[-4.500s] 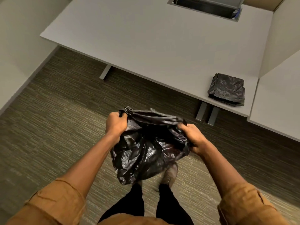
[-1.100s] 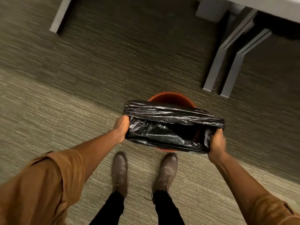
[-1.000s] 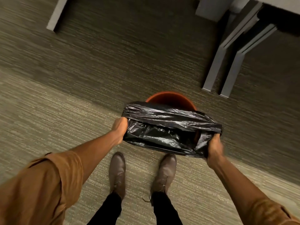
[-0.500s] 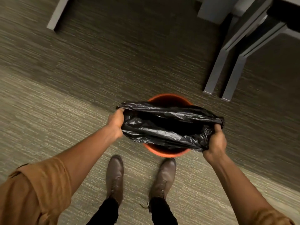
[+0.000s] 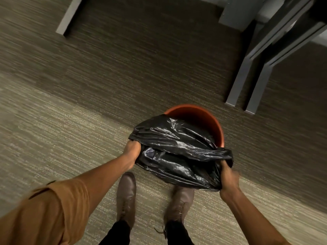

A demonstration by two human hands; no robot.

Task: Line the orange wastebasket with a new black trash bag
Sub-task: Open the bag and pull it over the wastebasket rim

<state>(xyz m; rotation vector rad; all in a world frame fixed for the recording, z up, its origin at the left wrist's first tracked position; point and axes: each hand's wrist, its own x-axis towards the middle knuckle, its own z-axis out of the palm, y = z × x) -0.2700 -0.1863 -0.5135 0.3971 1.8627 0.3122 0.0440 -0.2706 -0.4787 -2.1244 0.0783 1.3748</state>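
Note:
The orange wastebasket [image 5: 207,117] stands on the carpet just ahead of my shoes; only its far rim and inner wall show. A crinkled black trash bag [image 5: 178,152] lies over its near half, its mouth stretched between my hands. My left hand [image 5: 131,151] grips the bag's edge at the basket's left side. My right hand [image 5: 228,175] clutches the opposite edge low at the basket's near right side. The basket's near rim is hidden under the plastic.
Two grey desk legs [image 5: 251,85] reach the floor just beyond and right of the basket. Another grey leg [image 5: 69,16] is at the far left. My brown shoes [image 5: 126,193] stand on striped carpet right behind the basket.
The bag has dropped lower over the basket's near rim, which no longer shows. My right hand pulled its edge down and toward me; my left hand stayed at the left side.

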